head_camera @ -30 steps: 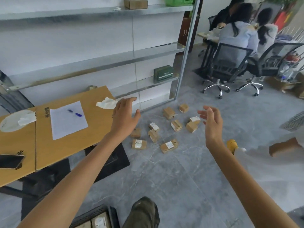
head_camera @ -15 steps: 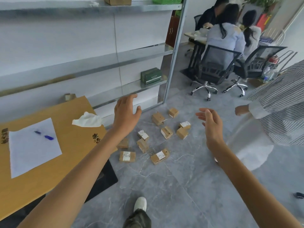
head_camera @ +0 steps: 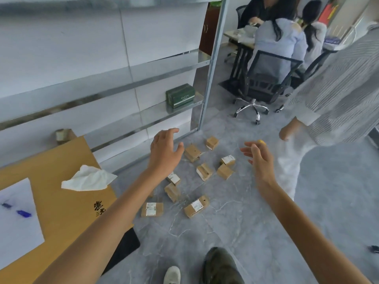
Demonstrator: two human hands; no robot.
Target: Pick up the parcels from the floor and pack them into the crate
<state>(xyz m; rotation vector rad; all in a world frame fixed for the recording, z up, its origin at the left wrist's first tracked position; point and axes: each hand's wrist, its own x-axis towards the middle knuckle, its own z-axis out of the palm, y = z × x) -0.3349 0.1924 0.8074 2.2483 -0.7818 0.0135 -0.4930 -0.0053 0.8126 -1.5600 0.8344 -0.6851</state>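
Note:
Several small brown cardboard parcels lie scattered on the grey floor ahead, some with white labels. The nearest ones are a labelled parcel (head_camera: 196, 206) and another (head_camera: 152, 209) beside the table. Farther off lie more parcels (head_camera: 192, 153) (head_camera: 212, 142) (head_camera: 225, 171). My left hand (head_camera: 165, 153) is stretched out above the parcels, fingers relaxed, holding nothing. My right hand (head_camera: 258, 160) is also out in the air to the right of the pile, fingers spread and empty. The crate is out of view.
A wooden table (head_camera: 61, 201) with a white tissue (head_camera: 87, 179) and a paper sheet stands at the left. Metal shelving (head_camera: 143, 78) lines the wall, holding a green box (head_camera: 180, 95). A person in a striped shirt (head_camera: 336, 95) stands close at the right. People sit on office chairs behind.
The view has moved forward toward the parcels, and the crate at the bottom edge has left the frame. The person in the striped shirt has come in from the right. Both hands stay empty.

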